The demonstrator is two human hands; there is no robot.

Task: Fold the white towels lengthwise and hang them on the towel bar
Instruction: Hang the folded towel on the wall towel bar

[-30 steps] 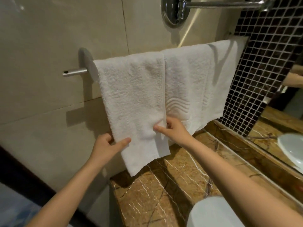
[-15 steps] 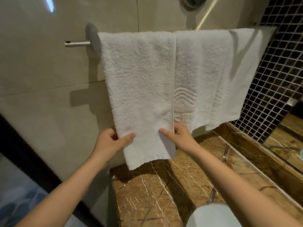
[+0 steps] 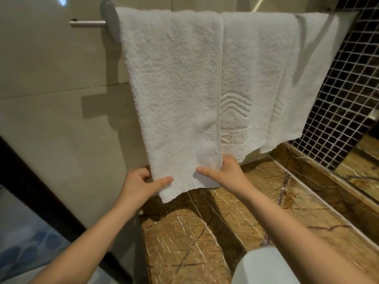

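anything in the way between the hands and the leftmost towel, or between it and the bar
Nothing visible. The left hand and right hand pinch the bottom of the leftmost towel, which hangs over the towel bar.

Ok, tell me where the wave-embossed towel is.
Head view, centre right: the wave-embossed towel hangs on the towel bar, between the left towel, pinched by the left hand and right hand, and a third towel beside the mosaic wall.
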